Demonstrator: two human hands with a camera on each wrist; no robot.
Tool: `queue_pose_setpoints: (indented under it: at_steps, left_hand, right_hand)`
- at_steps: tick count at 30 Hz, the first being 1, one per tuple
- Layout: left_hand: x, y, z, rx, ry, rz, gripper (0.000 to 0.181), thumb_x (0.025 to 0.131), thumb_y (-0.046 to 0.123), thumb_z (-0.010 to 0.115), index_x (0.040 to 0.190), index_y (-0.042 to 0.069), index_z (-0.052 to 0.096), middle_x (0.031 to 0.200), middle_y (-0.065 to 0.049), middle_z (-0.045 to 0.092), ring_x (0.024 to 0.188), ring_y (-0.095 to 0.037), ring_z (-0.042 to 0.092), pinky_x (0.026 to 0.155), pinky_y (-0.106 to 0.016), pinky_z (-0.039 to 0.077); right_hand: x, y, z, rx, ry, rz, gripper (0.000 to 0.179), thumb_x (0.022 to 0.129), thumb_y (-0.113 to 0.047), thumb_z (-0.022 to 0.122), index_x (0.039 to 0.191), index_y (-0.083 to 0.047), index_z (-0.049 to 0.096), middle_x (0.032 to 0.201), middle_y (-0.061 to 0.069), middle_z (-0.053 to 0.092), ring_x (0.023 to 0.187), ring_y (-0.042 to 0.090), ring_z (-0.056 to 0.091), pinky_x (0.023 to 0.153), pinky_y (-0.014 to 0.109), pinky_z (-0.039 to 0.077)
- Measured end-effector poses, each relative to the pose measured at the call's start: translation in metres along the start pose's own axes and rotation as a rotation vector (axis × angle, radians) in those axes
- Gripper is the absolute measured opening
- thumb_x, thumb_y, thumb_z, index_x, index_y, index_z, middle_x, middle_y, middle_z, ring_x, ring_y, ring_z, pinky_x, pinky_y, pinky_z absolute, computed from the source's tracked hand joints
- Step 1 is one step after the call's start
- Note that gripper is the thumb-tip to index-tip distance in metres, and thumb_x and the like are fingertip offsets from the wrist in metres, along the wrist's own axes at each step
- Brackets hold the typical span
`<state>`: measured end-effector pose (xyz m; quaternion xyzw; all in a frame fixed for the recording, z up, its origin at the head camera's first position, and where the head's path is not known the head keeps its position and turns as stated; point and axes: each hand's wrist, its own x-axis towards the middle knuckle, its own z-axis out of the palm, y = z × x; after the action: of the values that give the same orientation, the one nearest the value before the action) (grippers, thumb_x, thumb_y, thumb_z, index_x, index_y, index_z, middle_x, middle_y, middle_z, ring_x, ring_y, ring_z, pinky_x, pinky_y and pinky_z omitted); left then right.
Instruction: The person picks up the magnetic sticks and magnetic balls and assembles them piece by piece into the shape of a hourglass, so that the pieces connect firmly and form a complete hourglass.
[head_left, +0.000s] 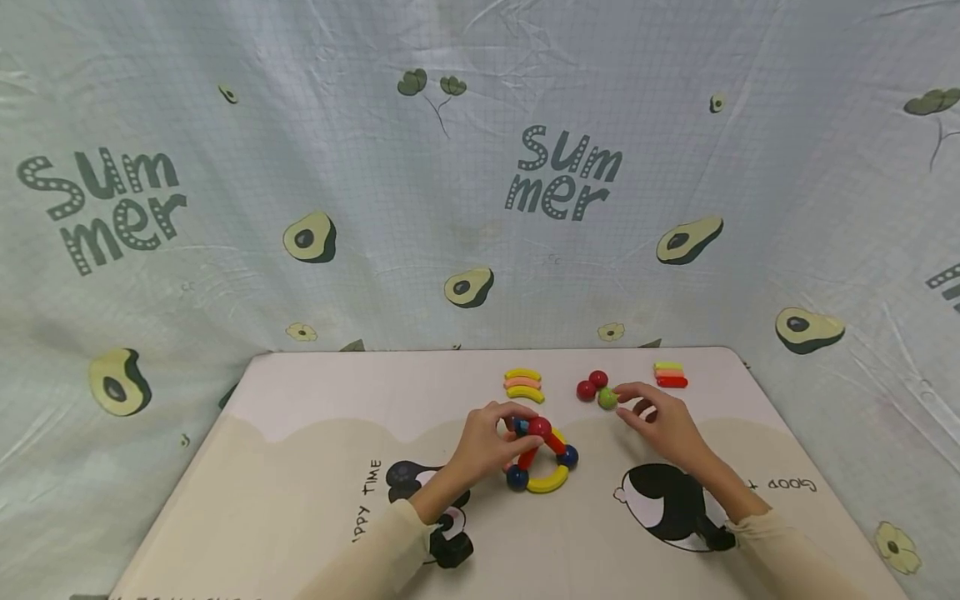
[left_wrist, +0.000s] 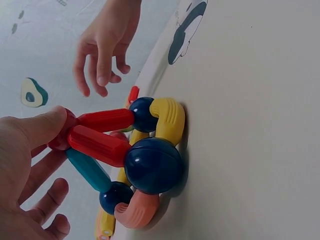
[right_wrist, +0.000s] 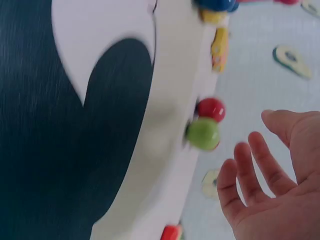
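1. Standing just below the left fingertips is a toy frame (left_wrist: 117, 150), shaped like a small pyramid, its base on the table (head_left: 315, 433).
2. At its peak, a red ball (head_left: 539, 427) is pinched between the thumb and fingers of the left hand (head_left: 489, 439).
3. Down from that pinch slope two red rods (left_wrist: 100, 146) and a teal rod (left_wrist: 89, 170); below the fingers, dark blue balls (head_left: 517, 477) and curved rods (head_left: 547, 481) in yellow and pink form the base.
4. For steadiness, a light pinch straight above the base seems best; tugging or twisting could pull the joints apart.
5. Off to the right, the right hand (head_left: 666, 422) holds nothing, its fingers parted and gently bent.
6. Just past its fingertips lies a green ball (head_left: 608, 398); I cannot tell whether they touch. Thumb and forefinger closing on its sides would disturb the neighbouring red balls (head_left: 586, 390) least.
7. Beyond the left fingertips lie three loose curved pieces (head_left: 523, 385); beyond the right knuckles, three straight pieces (head_left: 671, 374). Farthest hangs an avocado-print curtain (head_left: 375, 167).
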<state>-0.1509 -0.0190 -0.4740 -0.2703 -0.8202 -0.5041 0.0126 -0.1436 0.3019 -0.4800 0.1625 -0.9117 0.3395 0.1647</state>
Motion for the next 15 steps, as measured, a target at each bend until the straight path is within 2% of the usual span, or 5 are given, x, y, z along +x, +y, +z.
queue_pose_setpoints:
  at_steps: [8, 12, 15]
  left_hand:
    - [0.002, 0.001, 0.0, -0.004, -0.003, -0.001, 0.029, 0.089, 0.021, 0.083, 0.115, 0.011, 0.077, 0.101, -0.001, 0.075, 0.088, -0.026, 0.059, 0.069, -0.024, 0.047]
    - [0.003, 0.0, 0.0, 0.003, -0.002, -0.001, 0.029, 0.088, 0.021, 0.083, 0.115, 0.011, 0.076, 0.1, 0.0, 0.074, 0.087, -0.025, 0.059, 0.068, -0.023, 0.047]
    - [0.003, 0.001, 0.0, 0.004, -0.006, -0.003, 0.03, 0.088, 0.021, 0.084, 0.115, 0.011, 0.076, 0.1, 0.0, 0.074, 0.086, -0.023, 0.058, 0.067, -0.023, 0.048]
  right_hand:
    - [0.008, 0.038, -0.012, -0.067, 0.08, 0.089, 0.037, 0.088, -0.001, 0.079, 0.123, -0.002, 0.068, 0.113, 0.021, 0.069, 0.098, 0.038, 0.063, 0.072, 0.041, 0.054]
    - [0.012, 0.057, -0.019, -0.081, 0.08, 0.152, 0.039, 0.089, -0.001, 0.076, 0.126, 0.002, 0.065, 0.116, 0.027, 0.066, 0.11, 0.045, 0.054, 0.078, 0.049, 0.048]
    - [0.015, 0.067, -0.023, -0.095, 0.072, 0.22, 0.041, 0.091, -0.002, 0.074, 0.129, 0.004, 0.062, 0.12, 0.033, 0.061, 0.116, 0.052, 0.046, 0.086, 0.06, 0.042]
